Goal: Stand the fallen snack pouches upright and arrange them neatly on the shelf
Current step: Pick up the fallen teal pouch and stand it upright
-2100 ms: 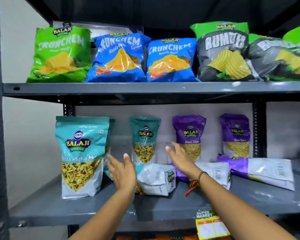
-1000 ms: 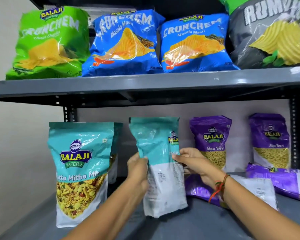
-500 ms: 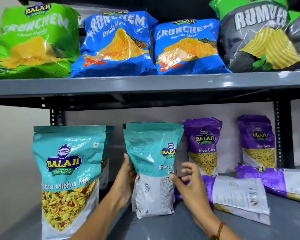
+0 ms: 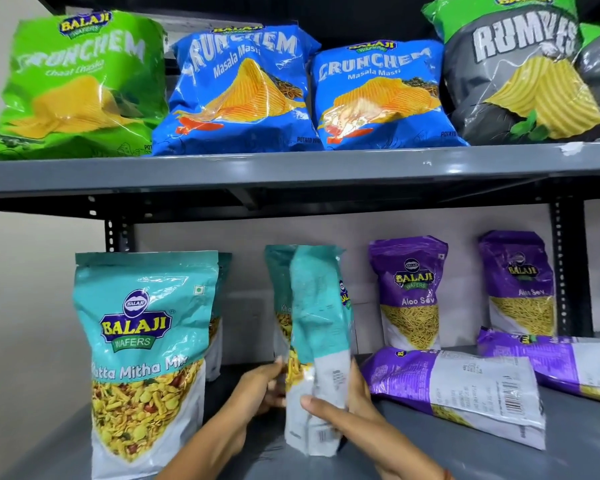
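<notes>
A teal Khatta Mitha Mix pouch point(image 4: 317, 327) stands upright on the lower grey shelf point(image 4: 499, 459), turned edge-on so its side seam faces me. My left hand point(image 4: 257, 393) grips its lower left side and my right hand point(image 4: 347, 407) wraps its lower right side. Directly behind it stands another teal pouch point(image 4: 278, 299). At front left a large teal pouch point(image 4: 146, 355) stands upright. Two purple Aloo Sev pouches point(image 4: 458, 393) point(image 4: 565, 362) lie fallen, backs up, to the right. Behind them two purple pouches point(image 4: 409, 292) point(image 4: 518, 285) stand upright.
The upper shelf point(image 4: 291, 171) hangs low overhead, carrying green point(image 4: 73, 88), blue point(image 4: 236, 95) and grey point(image 4: 520, 74) chip bags. A black shelf upright point(image 4: 568, 265) stands at the back right and another upright point(image 4: 113, 233) at the back left.
Both hands lifted the fallen teal pouch off the shelf and stood it upright. Since half a second ago it has been rotated, from back-facing to edge-on, and my view moved closer.
</notes>
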`<state>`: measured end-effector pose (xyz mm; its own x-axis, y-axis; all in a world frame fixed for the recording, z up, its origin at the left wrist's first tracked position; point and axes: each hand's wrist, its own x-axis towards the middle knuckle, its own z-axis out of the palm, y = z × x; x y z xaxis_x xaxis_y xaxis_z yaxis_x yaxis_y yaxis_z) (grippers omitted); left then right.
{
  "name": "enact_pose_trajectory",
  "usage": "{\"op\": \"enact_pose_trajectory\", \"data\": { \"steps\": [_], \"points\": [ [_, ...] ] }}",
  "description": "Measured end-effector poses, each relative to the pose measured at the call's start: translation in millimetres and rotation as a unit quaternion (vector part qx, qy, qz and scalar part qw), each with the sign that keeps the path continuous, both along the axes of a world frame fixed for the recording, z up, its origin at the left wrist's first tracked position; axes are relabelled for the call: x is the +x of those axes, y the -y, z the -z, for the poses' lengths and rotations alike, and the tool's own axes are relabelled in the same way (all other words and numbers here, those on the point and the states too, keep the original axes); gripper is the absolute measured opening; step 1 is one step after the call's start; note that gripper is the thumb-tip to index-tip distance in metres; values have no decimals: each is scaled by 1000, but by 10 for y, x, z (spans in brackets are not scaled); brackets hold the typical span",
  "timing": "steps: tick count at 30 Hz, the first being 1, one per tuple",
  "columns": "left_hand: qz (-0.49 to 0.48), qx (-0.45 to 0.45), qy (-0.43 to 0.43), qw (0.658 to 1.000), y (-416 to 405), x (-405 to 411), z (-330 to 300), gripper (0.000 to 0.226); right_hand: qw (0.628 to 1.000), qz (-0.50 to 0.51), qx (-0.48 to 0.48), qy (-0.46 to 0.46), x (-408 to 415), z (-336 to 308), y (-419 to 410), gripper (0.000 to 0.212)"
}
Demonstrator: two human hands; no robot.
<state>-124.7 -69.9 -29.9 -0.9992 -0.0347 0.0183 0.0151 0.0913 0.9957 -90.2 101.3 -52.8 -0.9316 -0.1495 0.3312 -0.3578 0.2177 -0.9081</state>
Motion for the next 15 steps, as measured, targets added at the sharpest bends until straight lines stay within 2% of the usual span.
{"op": "enact_pose_trajectory", "data": {
  "steps": [1, 3, 5, 8, 9, 11, 13, 15],
  "points": [
    [3, -4, -1, 1000, 6, 13, 31, 33, 1000, 12, 0, 10, -1, -11, -6, 136],
    [21, -2, -8, 1000, 9, 72, 87, 27, 999, 36, 16, 2, -2, -19, -11, 114],
    [24, 3, -20, 1000, 29, 106, 140, 25, 999, 49, 10, -10, -68, 9, -51, 102],
    [13, -1, -40, 999, 87, 126, 174, 29, 998, -23, -59, 24, -171, 18, -178, 84],
    [22, 1, -44, 999, 111, 131, 178, 37, 995, -50, -75, 40, -201, 4, -230, 84],
    [53, 15, -36, 998, 154, 115, 177, 72, 991, -76, -95, 57, -258, -33, -327, 75],
    [101, 40, -26, 994, 192, 59, 180, 104, 992, -64, -96, 53, -309, -49, -384, 44],
    [149, 51, -30, 987, 202, 19, 157, 110, 994, -41, -87, 52, -348, -18, -410, 38]
  ]
}}
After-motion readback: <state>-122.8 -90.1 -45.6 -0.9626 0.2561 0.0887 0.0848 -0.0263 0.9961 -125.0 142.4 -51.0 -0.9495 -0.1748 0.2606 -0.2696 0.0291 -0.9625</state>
